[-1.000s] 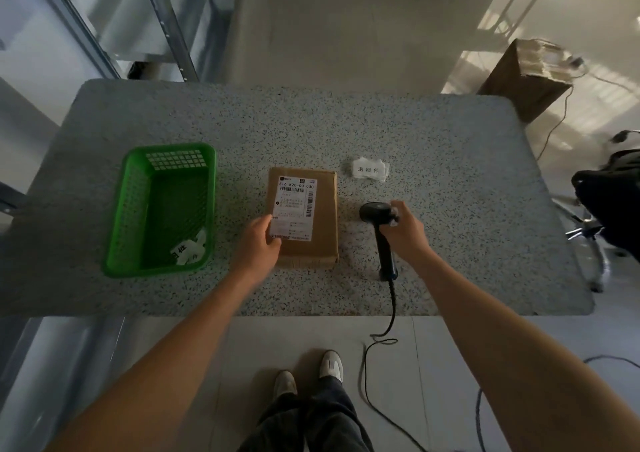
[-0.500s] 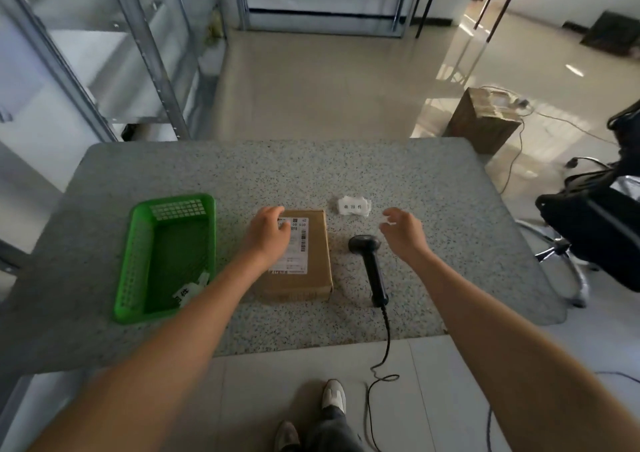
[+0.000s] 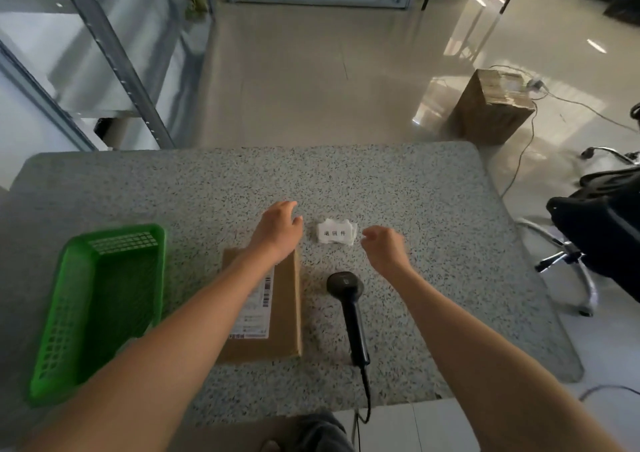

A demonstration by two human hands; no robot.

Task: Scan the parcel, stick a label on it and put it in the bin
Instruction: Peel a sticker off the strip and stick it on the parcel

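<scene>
Parcel point(image 3: 277, 313): lying flat mid-table, long axis running near to far; brown cardboard, printed white slip on top.
Labels point(image 3: 336, 232): sitting beyond the scanner point(image 3: 349, 309), white, ragged-edged.
Left hand point(image 3: 278, 231): hovering over the parcel's far end, loosely open, holding nothing.
Right hand point(image 3: 384, 247): reaching beside the labels, fingers curled, holding nothing.
Bin point(image 3: 69, 316): standing left, green plastic mesh.

- Table point(image 3: 207, 188): speckled stone-like top, matt.
- Parcel point(image 3: 282, 313): plain brown cardboard, matt, with a white paper sheet on it.
- Bin point(image 3: 104, 299): bright green plastic mesh.
- Scanner point(image 3: 349, 307): black plastic, slight sheen.
- Labels point(image 3: 336, 232): white paper.
- Floor point(image 3: 329, 70): glossy, reflective.
</scene>
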